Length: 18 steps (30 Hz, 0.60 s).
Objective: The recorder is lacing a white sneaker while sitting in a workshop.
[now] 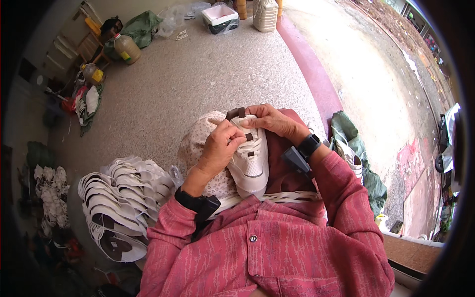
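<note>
A white sneaker (251, 166) with brown patches lies on my lap, its toe pointing toward my body. White laces (253, 147) cross its front. My left hand (221, 146) is closed in a pinch at the left side of the lacing; what is between its fingertips is hidden. My right hand (272, 121) grips the sneaker's upper end by the brown-edged tongue (237, 114), thumb over the top and fingers behind. Loose white laces (292, 196) lie across my lap below the toe.
Stacked white shoe uppers (116, 198) stand on the left, close to my left elbow. A green sack (366, 168) with white shoe pieces lies at the right. Farther off are a white box (220, 16), a filled plastic jug (265, 16) and a large bottle (127, 49).
</note>
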Motion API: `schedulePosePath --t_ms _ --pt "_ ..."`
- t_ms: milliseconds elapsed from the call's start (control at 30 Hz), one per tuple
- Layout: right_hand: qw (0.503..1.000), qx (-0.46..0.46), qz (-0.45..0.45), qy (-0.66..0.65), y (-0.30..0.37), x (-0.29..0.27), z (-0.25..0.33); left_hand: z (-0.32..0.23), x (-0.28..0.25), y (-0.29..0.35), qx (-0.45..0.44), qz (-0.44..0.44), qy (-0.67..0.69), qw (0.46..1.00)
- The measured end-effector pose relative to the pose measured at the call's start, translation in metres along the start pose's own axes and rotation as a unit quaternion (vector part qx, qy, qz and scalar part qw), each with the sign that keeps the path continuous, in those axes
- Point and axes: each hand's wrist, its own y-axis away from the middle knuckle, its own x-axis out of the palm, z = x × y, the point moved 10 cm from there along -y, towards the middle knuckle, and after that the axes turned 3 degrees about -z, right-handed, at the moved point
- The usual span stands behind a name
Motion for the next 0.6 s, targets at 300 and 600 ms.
schedulePosePath --t_ms 300,600 --pt "0.975 -0.03 0.096 0.198 0.01 0.005 0.022 0.01 -0.009 0.013 -0.052 -0.01 0.038 0.998" --pt "0.994 -0.026 0.065 0.086 0.011 0.008 0.02 -0.003 -0.005 0.009 -0.038 -0.042 0.05 0.997"
